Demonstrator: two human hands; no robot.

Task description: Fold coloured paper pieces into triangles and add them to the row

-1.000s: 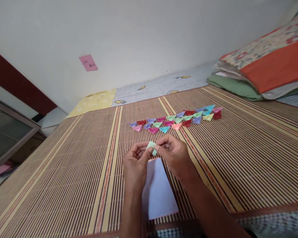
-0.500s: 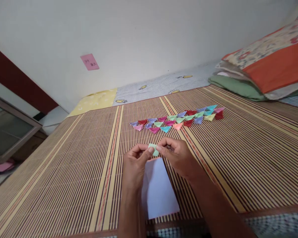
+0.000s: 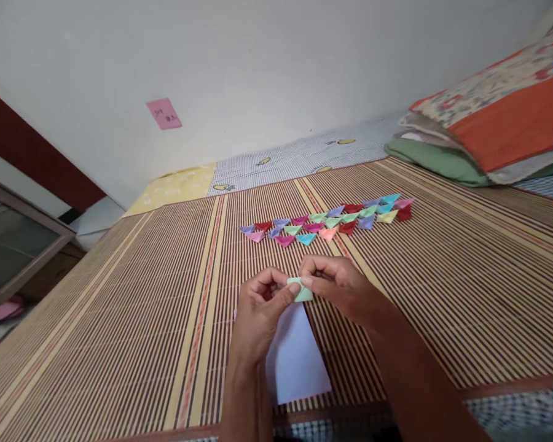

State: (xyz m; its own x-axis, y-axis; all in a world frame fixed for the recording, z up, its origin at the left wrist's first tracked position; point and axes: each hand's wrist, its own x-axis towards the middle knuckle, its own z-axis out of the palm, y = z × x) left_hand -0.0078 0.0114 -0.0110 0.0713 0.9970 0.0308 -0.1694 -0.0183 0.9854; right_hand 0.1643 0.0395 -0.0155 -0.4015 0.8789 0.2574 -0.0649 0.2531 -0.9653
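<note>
Head view: both hands (image 3: 258,310) (image 3: 345,288) pinch green paper (image 3: 306,295) above a pale sheet (image 3: 299,362), partly hiding it; coloured triangles (image 3: 313,228) lie beyond.

Mat (image 3: 120,344): dark and tan stripes, some wider pale bands with reddish lines; brown binding (image 3: 516,387) along near edge. Past far edge, checked sheet (image 3: 295,164) with yellow fruit-like motifs; same sort of check shows below near edge. Yellow cloth (image 3: 179,185) at far left corner. Far right corner: stacked bedding, floral-and-orange piece (image 3: 520,126) uppermost, pale layers under it, green cloth (image 3: 435,162) lower. White wall (image 3: 267,61) behind; pink note (image 3: 164,113) on it, writing illegible. Beyond left edge: dark red band (image 3: 32,147), framed glass panel (image 3: 13,245), pink item (image 3: 2,309), unidentified.
</note>
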